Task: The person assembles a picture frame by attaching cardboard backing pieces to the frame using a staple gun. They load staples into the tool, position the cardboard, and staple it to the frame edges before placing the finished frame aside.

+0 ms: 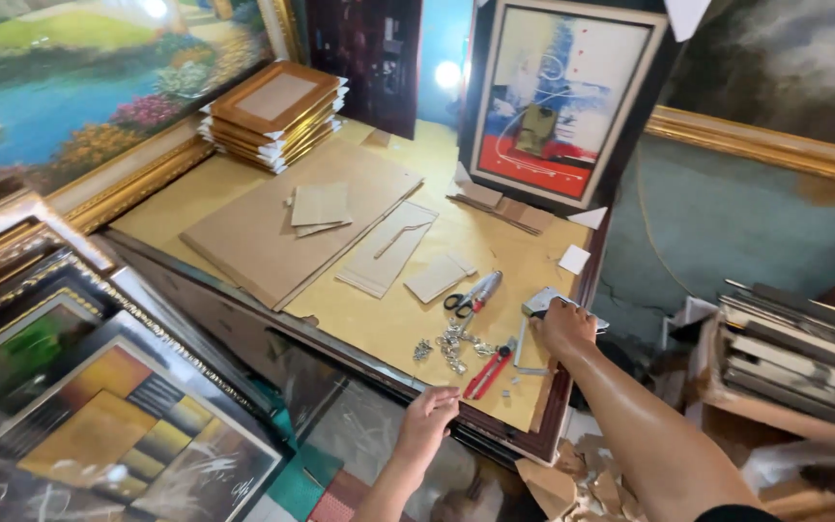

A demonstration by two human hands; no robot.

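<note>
My left hand (427, 422) grips the near edge of a large dark picture frame (555, 418) that lies face down, its tan backing board (388, 324) facing up. My right hand (564, 329) rests at the frame's right edge, closed over a small grey tool (541, 303) that I cannot identify. On the board between my hands lie black-handled scissors (471, 295), red-handled pliers (488, 372) and a heap of small metal hangers (448, 344).
Cardboard sheets (292, 217) and offcuts cover the board. A stack of small wooden frames (277, 111) sits at the back left. An abstract framed painting (558, 97) leans at the back. Framed pictures (79, 406) lean at the left; stacked mouldings (794, 353) lie at the right.
</note>
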